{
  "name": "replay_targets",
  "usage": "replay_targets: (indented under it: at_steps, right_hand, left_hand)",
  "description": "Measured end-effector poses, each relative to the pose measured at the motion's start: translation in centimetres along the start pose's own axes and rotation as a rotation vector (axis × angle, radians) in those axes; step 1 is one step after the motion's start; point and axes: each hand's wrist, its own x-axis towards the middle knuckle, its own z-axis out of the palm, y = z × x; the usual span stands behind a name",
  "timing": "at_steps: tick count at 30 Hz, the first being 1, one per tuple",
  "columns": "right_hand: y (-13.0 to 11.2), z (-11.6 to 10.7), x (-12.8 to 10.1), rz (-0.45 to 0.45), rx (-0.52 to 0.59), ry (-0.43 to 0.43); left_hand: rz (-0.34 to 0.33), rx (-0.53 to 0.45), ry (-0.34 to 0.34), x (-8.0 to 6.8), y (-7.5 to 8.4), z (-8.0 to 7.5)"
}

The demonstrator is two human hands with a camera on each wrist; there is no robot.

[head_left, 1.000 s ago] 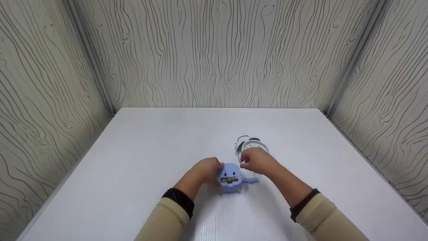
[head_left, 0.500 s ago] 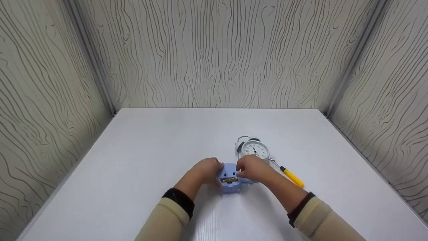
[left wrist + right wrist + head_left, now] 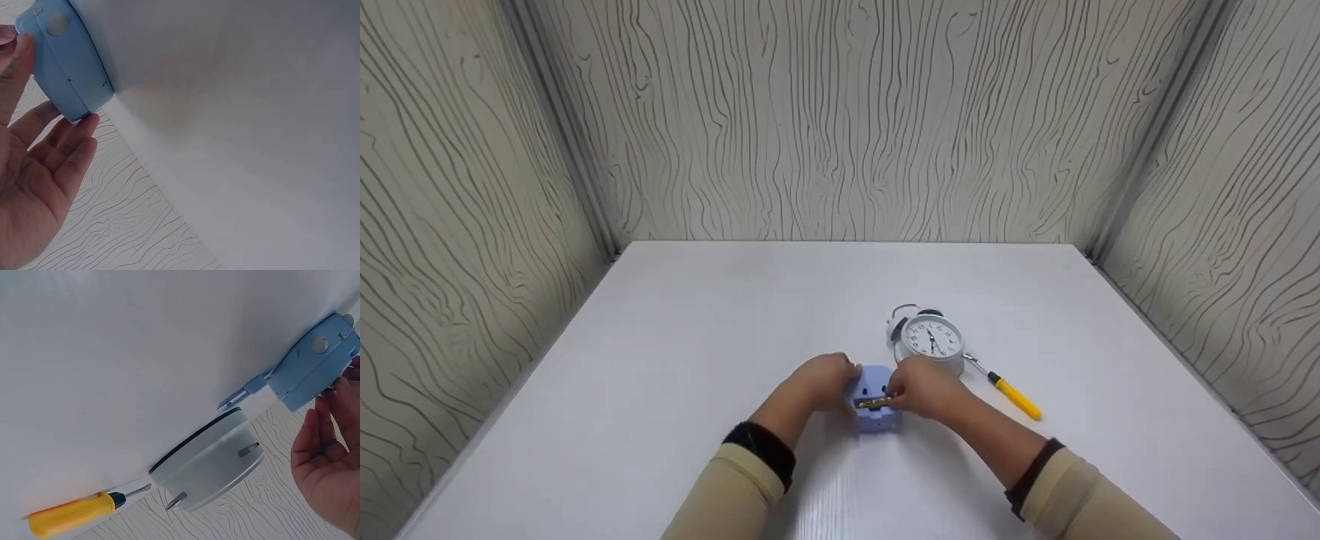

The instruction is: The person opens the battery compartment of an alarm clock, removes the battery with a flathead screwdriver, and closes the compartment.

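Note:
A small light-blue plastic case (image 3: 874, 375) lies on the table, a gold battery (image 3: 873, 403) in the open slot on its upper face. My left hand (image 3: 823, 381) grips the case from its left side; in the left wrist view the thumb (image 3: 21, 53) and fingers clasp its edges. My right hand (image 3: 926, 386) is bent over the slot's right end, thumb and fingertips pinching the battery's end. From the right wrist camera, the battery's end (image 3: 332, 387) shows between those fingers. A flat light-blue piece (image 3: 244, 394) lies beside the case, hidden by my right hand in the head view.
Just beyond my right hand a white twin-bell alarm clock (image 3: 933, 337) lies face up. A screwdriver (image 3: 1014, 394) with a yellow handle lies right of it, its tip by the clock. Wood-patterned panels (image 3: 840, 120) border the white table (image 3: 720, 300).
My right hand has moved down and left from over the clock to the battery's end, uncovering the clock's dial and the screwdriver. The left hand and case have stayed put.

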Motion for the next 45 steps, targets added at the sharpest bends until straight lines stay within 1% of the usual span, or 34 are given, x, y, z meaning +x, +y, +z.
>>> replay_targets:
  at_steps: [4, 7, 10, 16, 19, 22, 28, 34, 38, 41, 45]
  right_hand:
    - [0.0, 0.23, -0.07, -0.017, -0.05, 0.032]
    - [0.02, 0.35, -0.13, -0.057, -0.112, 0.064]
    - [0.02, 0.39, -0.12, -0.088, -0.156, 0.075]
    - [-0.06, 0.41, -0.05, -0.101, -0.173, 0.078]
    - [-0.02, 0.54, 0.05, -0.119, -0.18, 0.089]
    - [0.07, 0.68, 0.13, -0.152, -0.19, 0.109]
    - [0.31, 0.67, 0.05, -0.212, -0.177, 0.132]
    - [0.48, 0.47, -0.21, -0.228, -0.157, 0.138]
    - [0.59, 0.43, -0.22, -0.226, -0.15, 0.138]
    - [0.6, 0.3, -0.27, -0.207, -0.126, 0.118]
    - [0.45, -0.11, -0.52, -0.167, -0.092, 0.085]
  left_hand:
    - [0.001, -0.002, 0.003, 0.07, 0.01, 0.07]
    - [0.01, 0.003, 0.012, 0.12, -0.06, 0.11]
    - [0.008, -0.003, 0.015, 0.16, -0.16, 0.15]
    - [-0.039, -0.045, -0.009, 0.27, -0.1, 0.15]
    - [-0.043, -0.046, -0.012, 0.27, -0.08, 0.12]
    - [-0.029, -0.032, -0.003, 0.2, -0.11, 0.15]
    - [-0.002, -0.012, 0.016, 0.02, -0.22, 0.26]
    - [-0.005, -0.012, 0.015, -0.05, -0.1, 0.08]
    - [0.008, -0.001, 0.025, 0.06, -0.1, 0.1]
    - [0.021, 0.006, 0.026, 0.05, -0.05, 0.08]
    - [0.005, -0.006, 0.009, -0.01, 0.14, -0.02]
